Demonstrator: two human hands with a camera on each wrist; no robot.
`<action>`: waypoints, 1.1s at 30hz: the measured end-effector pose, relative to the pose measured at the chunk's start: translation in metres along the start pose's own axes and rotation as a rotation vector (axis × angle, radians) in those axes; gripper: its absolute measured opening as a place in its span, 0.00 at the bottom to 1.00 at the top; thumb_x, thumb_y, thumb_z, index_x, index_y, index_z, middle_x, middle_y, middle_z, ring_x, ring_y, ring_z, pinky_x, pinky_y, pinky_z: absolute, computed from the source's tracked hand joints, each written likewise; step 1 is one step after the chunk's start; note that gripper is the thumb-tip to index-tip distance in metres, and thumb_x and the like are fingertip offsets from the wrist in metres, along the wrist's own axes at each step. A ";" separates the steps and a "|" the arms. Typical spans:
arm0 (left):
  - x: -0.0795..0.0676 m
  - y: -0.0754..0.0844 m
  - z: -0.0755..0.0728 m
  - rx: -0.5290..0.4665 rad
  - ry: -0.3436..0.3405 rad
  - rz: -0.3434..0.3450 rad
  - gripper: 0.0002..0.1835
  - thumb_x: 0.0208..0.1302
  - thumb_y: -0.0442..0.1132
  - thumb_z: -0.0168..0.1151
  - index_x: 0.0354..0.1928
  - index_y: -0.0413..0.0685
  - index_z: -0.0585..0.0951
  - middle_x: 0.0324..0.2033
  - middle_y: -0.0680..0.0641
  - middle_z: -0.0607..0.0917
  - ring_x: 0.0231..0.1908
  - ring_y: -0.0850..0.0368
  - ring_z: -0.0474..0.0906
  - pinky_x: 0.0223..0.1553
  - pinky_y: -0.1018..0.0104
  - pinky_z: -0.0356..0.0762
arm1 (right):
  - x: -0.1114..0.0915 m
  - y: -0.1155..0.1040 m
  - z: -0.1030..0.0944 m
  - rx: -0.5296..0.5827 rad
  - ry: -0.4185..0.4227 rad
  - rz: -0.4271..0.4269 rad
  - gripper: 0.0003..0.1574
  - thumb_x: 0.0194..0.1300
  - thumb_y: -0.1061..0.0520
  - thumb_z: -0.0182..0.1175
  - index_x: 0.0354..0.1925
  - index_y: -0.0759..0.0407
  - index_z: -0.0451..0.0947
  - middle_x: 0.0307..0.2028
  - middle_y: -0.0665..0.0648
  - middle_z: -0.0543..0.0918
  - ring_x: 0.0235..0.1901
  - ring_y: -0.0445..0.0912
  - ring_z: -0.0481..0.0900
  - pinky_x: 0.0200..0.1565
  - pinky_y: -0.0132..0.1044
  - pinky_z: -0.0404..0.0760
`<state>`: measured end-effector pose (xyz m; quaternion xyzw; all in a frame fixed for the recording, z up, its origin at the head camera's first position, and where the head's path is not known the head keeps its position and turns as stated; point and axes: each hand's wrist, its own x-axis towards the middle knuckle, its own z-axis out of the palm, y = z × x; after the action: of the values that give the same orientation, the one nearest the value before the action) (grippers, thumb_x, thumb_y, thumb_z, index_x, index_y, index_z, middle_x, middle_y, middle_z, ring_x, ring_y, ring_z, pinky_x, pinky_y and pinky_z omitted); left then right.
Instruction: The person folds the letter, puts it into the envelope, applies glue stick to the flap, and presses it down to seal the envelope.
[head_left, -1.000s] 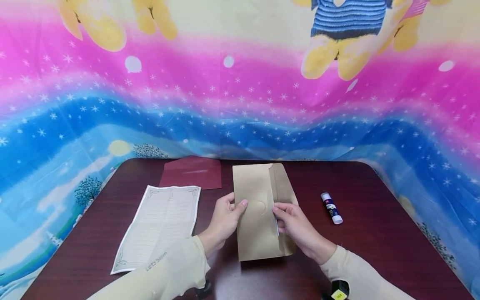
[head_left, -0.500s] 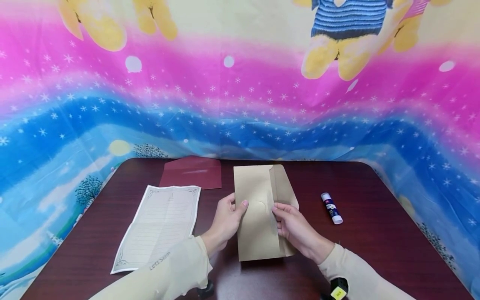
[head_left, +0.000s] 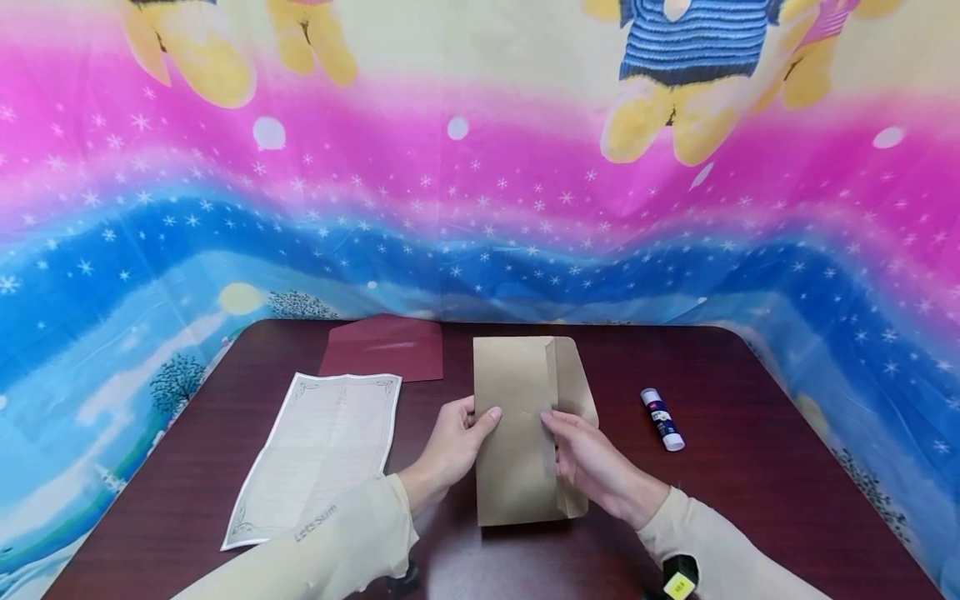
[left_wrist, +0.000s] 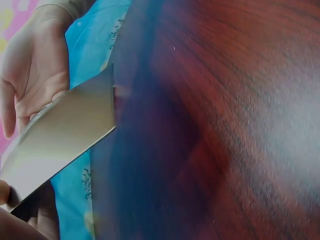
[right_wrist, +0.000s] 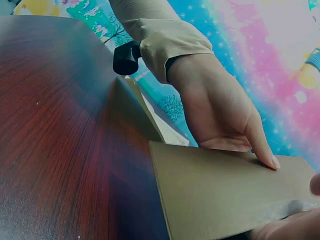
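Observation:
A brown kraft paper envelope is held up above the table in both hands, its long side running away from me. Its flap is unfolded toward the right. My left hand grips the left edge, thumb on the upper face and fingers underneath. At the opening beside the flap, my right hand pinches the envelope's edge with thumb and fingers. The left wrist view shows the envelope edge-on over the table, between both hands. In the right wrist view, the left thumb presses on the envelope.
Left of the hands lies a cream lined letter sheet with a decorated border. Behind it is a dark red envelope. A glue stick lies on the right of the dark wooden table. A printed cloth hangs behind.
The envelope has shifted slightly right and toward me, with its far end now lower. A thin white edge near the right fingers is no longer visible. Both hands keep their grip.

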<state>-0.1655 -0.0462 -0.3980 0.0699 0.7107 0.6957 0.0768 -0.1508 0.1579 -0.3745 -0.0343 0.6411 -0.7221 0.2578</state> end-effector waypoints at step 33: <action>-0.003 0.004 -0.005 0.047 0.078 -0.009 0.14 0.66 0.33 0.65 0.51 0.33 0.80 0.40 0.38 0.89 0.36 0.61 0.84 0.39 0.70 0.79 | -0.006 -0.003 0.015 -0.365 0.287 -0.194 0.27 0.77 0.54 0.52 0.70 0.57 0.64 0.59 0.63 0.80 0.56 0.46 0.77 0.55 0.35 0.73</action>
<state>-0.1631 -0.0512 -0.3937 0.0413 0.7295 0.6808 0.0507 -0.1410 0.1463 -0.3677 -0.0388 0.7845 -0.6132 0.0833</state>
